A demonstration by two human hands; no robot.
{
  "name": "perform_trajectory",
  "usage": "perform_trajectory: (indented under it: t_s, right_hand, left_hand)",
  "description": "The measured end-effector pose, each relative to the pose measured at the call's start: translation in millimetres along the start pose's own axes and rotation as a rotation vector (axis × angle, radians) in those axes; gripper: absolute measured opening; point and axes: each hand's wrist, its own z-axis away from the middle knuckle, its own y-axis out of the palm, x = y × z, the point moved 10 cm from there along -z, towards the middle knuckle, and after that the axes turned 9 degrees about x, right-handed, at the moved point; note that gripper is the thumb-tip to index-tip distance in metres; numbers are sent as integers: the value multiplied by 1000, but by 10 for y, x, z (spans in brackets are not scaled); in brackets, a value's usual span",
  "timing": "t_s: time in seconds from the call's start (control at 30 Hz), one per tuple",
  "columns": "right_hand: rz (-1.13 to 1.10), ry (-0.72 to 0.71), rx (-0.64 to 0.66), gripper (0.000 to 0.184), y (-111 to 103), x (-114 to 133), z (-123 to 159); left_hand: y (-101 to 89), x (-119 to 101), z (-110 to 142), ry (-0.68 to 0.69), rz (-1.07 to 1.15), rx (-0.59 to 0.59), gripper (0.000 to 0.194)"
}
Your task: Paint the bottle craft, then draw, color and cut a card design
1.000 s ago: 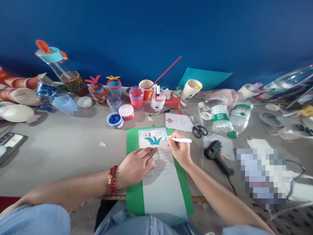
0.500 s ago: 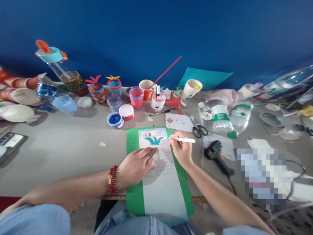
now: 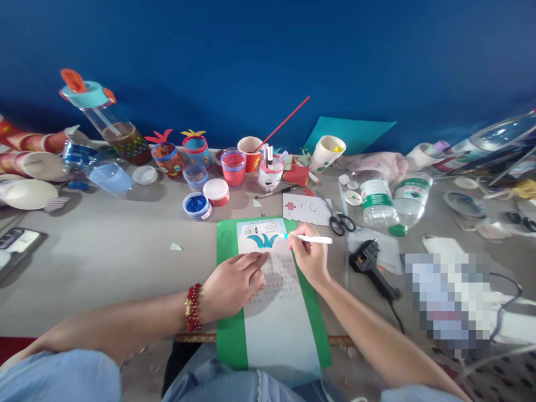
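A blue leaf-shaped cutout (image 3: pixel 262 241) lies on the white sheet (image 3: pixel 272 335) over a green board (image 3: pixel 228 346). My right hand (image 3: pixel 309 254) is closed round a white marker pen (image 3: pixel 315 239), its pale blue end just right of the cutout. My left hand (image 3: pixel 234 285) rests flat on the sheet, fingertips at the cutout's lower edge, holding nothing else that I can see. A red bead bracelet circles my left wrist.
Behind the board stand paint pots, including an open blue paint pot (image 3: pixel 197 206), and a cup of markers (image 3: pixel 270 174). On the right lie scissors (image 3: pixel 342 224), a black glue gun (image 3: pixel 372 265) and plastic bottles (image 3: pixel 378 198). A tall drinking bottle (image 3: pixel 125 142) leans back left.
The marker and my right hand have shifted very slightly to the left. My left hand and the cutout hold their places.
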Motion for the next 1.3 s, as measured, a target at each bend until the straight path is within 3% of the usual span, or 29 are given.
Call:
perform_trajectory:
  t_s: [0.43,1.13,1.3]
  right_hand:
    - [-19,-18,127,21,114,-3,11]
    - [-32,3,124,19,127,-24,18]
    - [-135,21,143,19,146,-27,12]
  left_hand:
    - [-20,0,-6,0,4,-10,20]
    - [35,-3,4,-1,-4,4,21]
    - [31,3,4,-1,4,4,21]
